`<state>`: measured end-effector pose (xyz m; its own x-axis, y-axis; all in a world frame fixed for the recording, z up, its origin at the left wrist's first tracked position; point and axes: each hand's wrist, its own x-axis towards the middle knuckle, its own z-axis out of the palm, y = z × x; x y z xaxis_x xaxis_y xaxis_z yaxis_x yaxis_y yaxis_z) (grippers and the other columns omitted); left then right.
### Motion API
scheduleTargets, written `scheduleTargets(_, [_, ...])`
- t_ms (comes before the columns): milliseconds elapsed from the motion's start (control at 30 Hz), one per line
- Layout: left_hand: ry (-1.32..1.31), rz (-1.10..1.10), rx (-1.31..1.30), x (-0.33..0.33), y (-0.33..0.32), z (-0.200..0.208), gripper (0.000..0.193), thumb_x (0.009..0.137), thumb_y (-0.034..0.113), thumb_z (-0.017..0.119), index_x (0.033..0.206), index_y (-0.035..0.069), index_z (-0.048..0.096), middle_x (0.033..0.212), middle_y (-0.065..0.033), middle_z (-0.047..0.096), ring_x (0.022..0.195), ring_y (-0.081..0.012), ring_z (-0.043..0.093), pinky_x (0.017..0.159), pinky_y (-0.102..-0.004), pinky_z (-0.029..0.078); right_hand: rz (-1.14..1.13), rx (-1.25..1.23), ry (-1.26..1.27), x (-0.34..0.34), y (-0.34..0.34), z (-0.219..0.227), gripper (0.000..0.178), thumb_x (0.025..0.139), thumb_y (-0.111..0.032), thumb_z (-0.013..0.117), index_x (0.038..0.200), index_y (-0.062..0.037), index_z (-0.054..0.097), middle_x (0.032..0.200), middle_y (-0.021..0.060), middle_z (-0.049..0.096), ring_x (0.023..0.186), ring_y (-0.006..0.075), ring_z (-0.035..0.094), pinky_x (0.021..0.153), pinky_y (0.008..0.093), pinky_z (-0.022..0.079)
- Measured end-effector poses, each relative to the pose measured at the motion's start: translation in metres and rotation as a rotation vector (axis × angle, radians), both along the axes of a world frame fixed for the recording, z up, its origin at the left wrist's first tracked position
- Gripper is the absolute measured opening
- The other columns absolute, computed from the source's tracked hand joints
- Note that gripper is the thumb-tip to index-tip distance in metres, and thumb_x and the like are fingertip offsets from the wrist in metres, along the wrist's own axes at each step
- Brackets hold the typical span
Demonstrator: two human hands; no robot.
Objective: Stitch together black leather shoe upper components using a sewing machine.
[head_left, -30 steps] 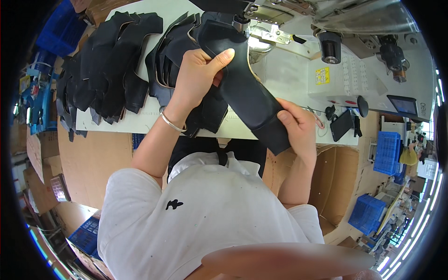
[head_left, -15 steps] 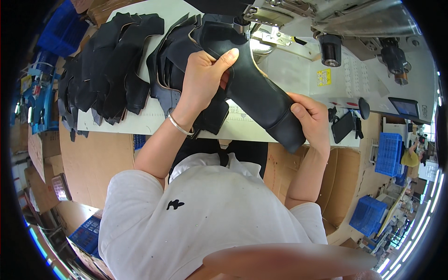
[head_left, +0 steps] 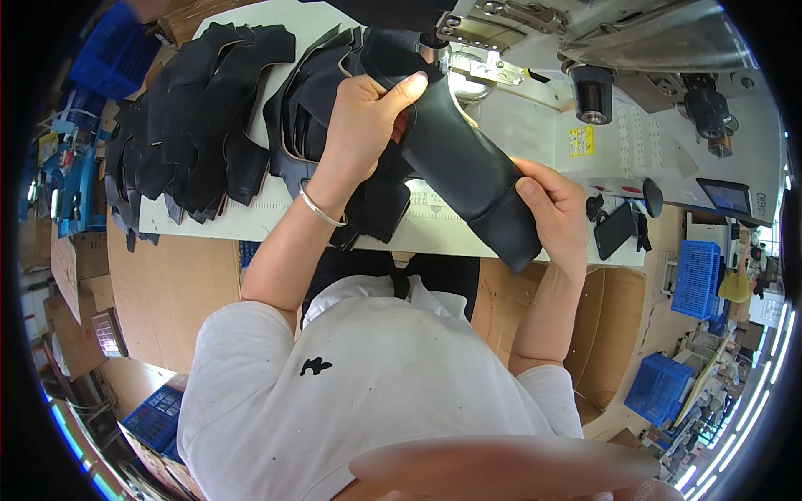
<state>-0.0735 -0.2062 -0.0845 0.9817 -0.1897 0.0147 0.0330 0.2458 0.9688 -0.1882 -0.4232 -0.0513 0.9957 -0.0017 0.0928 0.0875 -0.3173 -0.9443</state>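
A black leather boot upper (head_left: 464, 159) slants across the sewing machine's bed, its far end under the machine head (head_left: 434, 46). My left hand (head_left: 368, 121) pinches its left edge near the machine, thumb on top and fingers tucked beneath. Lower down, my right hand (head_left: 551, 209) grips the right edge close to the near end, thumb on top. That near end hangs over the table's front edge. Where the leather meets the needle is partly hidden by the machine head. More black leather pieces (head_left: 301, 125) lie under and beside my left wrist.
A large stack of black leather pieces (head_left: 200, 117) covers the left of the white table (head_left: 276, 217). At the right are a black phone-like device (head_left: 616, 230) and a small screen (head_left: 725, 196). An open cardboard box (head_left: 614, 334) stands below; blue crates (head_left: 697, 275) sit farther right.
The boot upper has shifted slightly away from me, toward the machine, and a little left. Both hands have moved with it, keeping their grip.
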Motion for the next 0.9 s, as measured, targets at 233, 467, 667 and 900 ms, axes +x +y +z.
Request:
scheduleTargets(233, [0.01,-0.009,0.013,0.008,0.0,0.008,0.037,0.083,0.03,0.073,0.061,0.003,0.061,0.055,-0.0006,0.055,0.046,-0.0061,0.048,0.044,-0.0203,0.034,-0.027,0.07,0.005,0.002,0.008,-0.004,0.025,0.092,-0.016,0.062,0.109,0.0024,0.066,0.084,0.0024,0.067,0.074,0.0054,0.057,0.065,0.0196,0.046])
scheduleTargets(467, [0.049,0.067,0.015,0.015,0.002,0.0,0.036,0.084,0.033,0.072,0.07,0.002,0.063,0.06,0.0001,0.055,0.05,-0.0053,0.048,0.046,-0.0196,0.032,-0.062,0.075,-0.016,0.001,0.025,-0.005,0.027,0.093,-0.019,0.062,0.111,0.0001,0.066,0.084,0.0019,0.067,0.072,0.0049,0.056,0.064,0.0189,0.044])
scheduleTargets(667, [0.34,-0.065,-0.377,-0.041,-0.003,0.008,0.042,0.094,0.041,0.059,0.094,-0.001,0.063,0.079,-0.0036,0.065,0.063,-0.0097,0.06,0.059,-0.0251,0.051,-0.107,0.087,-0.095,0.002,0.035,-0.016,0.028,0.092,-0.021,0.063,0.112,0.0001,0.066,0.084,0.0014,0.067,0.072,0.0041,0.055,0.063,0.0187,0.043])
scheduleTargets(900, [0.371,-0.174,-0.47,-0.099,-0.011,0.0,0.03,0.093,0.027,0.062,0.11,0.003,0.058,0.101,-0.0049,0.065,0.093,-0.0098,0.06,0.083,-0.0264,0.051,-0.167,0.092,-0.149,0.005,0.049,-0.022,0.029,0.092,-0.022,0.063,0.111,0.0003,0.066,0.084,0.0037,0.068,0.074,0.0063,0.057,0.065,0.0206,0.045])
